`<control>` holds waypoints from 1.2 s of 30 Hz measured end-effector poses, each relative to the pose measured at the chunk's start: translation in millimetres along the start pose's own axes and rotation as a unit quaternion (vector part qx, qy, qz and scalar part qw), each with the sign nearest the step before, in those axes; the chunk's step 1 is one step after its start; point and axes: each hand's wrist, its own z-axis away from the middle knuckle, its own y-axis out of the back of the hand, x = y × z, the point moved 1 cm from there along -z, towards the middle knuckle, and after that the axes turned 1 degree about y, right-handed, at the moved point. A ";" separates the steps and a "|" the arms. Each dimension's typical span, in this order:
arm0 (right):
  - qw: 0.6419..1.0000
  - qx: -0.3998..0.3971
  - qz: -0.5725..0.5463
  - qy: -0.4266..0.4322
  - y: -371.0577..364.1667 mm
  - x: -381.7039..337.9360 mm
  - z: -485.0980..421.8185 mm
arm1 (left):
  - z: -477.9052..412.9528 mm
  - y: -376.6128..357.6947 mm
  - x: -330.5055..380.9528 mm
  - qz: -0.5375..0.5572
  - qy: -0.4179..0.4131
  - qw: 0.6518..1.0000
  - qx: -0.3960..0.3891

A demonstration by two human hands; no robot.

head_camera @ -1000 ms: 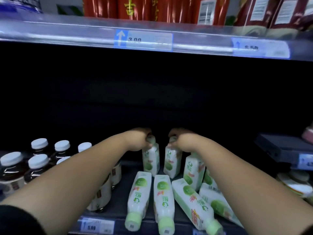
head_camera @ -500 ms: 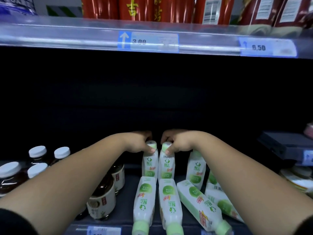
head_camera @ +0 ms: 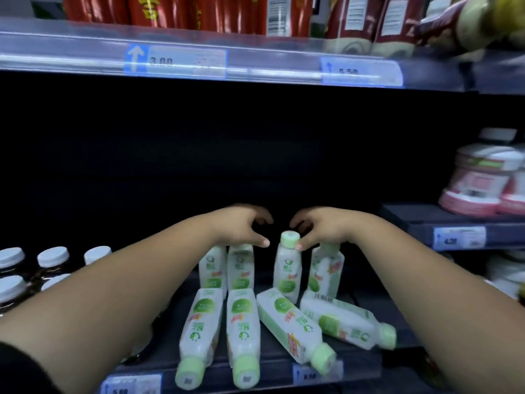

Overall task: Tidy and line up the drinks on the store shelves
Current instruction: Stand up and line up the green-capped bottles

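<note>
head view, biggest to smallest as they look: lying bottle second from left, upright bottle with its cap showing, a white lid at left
1. lying bottle, though it is nearer the camera
2. upright bottle, likely the same kind, so their true order is unsure
3. white lid, plainly smallest

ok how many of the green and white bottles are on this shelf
8. Back row, left to right: upright 1, upright 2, upright 3, upright 4. In front, caps outward: lying 1, lying 2, lying 3, lying 4. The arms may hide more.
</note>
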 end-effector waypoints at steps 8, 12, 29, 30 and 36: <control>0.992 0.071 0.098 -0.026 -8.8 40.9 21.5 | -23.4 -32.9 45.3 -0.037 -0.033 0.999 -0.002; 0.991 0.102 0.085 0.007 -17.4 37.7 21.0 | -25.1 -42.2 47.4 -0.018 -0.023 0.999 0.024; 0.912 0.367 -0.121 0.136 -69.2 -7.4 60.1 | 74.5 -49.5 29.6 0.055 0.016 0.965 0.258; 0.891 0.405 -0.146 0.140 -83.0 -14.3 67.8 | 88.2 -54.1 25.4 0.066 0.020 0.957 0.283; 0.837 0.469 -0.256 0.118 -184.7 -50.1 110.4 | 167.1 -108.0 4.5 0.190 0.056 0.899 0.391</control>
